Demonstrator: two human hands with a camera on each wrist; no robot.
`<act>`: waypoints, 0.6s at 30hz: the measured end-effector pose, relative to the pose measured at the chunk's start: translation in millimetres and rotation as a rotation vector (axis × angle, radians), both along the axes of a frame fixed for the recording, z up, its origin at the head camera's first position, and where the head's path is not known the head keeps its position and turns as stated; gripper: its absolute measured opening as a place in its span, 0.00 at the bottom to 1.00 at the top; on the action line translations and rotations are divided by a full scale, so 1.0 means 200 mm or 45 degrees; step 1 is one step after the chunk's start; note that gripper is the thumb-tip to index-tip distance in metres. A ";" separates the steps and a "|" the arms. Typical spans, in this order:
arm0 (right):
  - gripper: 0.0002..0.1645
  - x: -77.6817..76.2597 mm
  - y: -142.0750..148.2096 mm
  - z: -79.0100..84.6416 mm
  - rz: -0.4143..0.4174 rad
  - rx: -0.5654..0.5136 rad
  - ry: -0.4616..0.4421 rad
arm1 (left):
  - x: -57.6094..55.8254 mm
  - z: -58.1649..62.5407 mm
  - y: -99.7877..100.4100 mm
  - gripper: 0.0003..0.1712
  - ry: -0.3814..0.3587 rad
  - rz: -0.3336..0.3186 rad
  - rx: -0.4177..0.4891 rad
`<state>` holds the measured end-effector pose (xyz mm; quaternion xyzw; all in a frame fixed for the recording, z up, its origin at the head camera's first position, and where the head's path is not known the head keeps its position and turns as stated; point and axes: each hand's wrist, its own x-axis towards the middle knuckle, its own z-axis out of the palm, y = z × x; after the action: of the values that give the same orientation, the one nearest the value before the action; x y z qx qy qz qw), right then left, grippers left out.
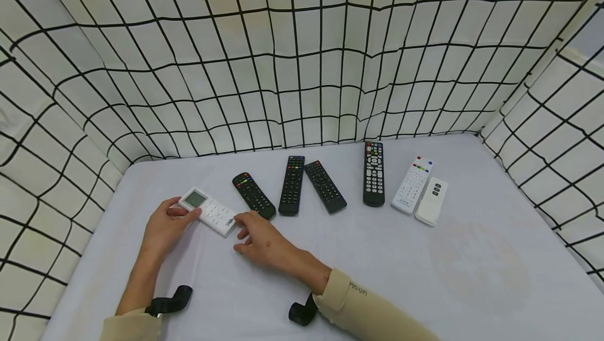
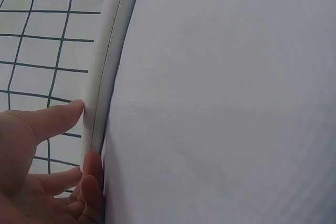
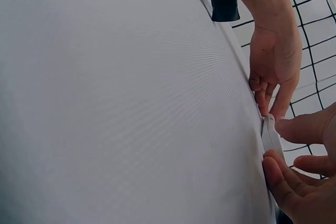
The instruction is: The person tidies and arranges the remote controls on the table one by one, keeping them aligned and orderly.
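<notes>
A white air-conditioner remote (image 1: 214, 214) with a grey display lies slantwise on the white cloth at the left. My left hand (image 1: 162, 228) holds its display end, thumb over the upper face and fingers at the edge. The left wrist view shows this grip from the side, the hand (image 2: 31, 156) below the remote (image 2: 105, 72). My right hand (image 1: 266, 241) touches the opposite end with its fingertips, the thumb apart from it. In the right wrist view the right hand (image 3: 310, 166) partly hides the remote (image 3: 269, 137). A black remote (image 1: 254, 195) lies just beyond the right hand.
Two more black remotes (image 1: 292, 185) (image 1: 325, 187) lie in the middle, with a longer black remote (image 1: 374, 173) right of them. A white remote (image 1: 412, 184) with coloured buttons and a small white remote (image 1: 431, 202) follow. Black netting (image 1: 321, 57) surrounds the table.
</notes>
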<state>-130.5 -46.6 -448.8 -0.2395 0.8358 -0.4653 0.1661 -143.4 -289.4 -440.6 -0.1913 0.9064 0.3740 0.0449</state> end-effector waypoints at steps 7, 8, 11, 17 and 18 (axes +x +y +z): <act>0.37 0.01 0.01 0.00 -0.024 0.001 0.013 | 0.00 0.00 0.01 0.48 0.017 -0.009 -0.007; 0.37 0.01 0.01 0.00 -0.028 0.003 0.005 | 0.00 0.00 0.01 0.48 0.013 -0.011 -0.007; 0.37 0.01 0.00 0.00 -0.035 0.014 0.000 | 0.00 0.00 0.01 0.48 0.015 -0.019 -0.022; 0.38 0.00 -0.02 0.00 -0.043 0.031 0.000 | 0.00 0.00 -0.01 0.48 0.015 -0.047 -0.021; 0.38 0.00 -0.02 0.00 -0.040 0.029 0.000 | 0.01 0.00 -0.01 0.48 0.009 -0.051 -0.022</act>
<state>-130.1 -51.4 -449.0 -0.2245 0.8446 -0.4583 0.1616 -142.1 -291.5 -440.8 -0.1721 0.9134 0.3657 0.0477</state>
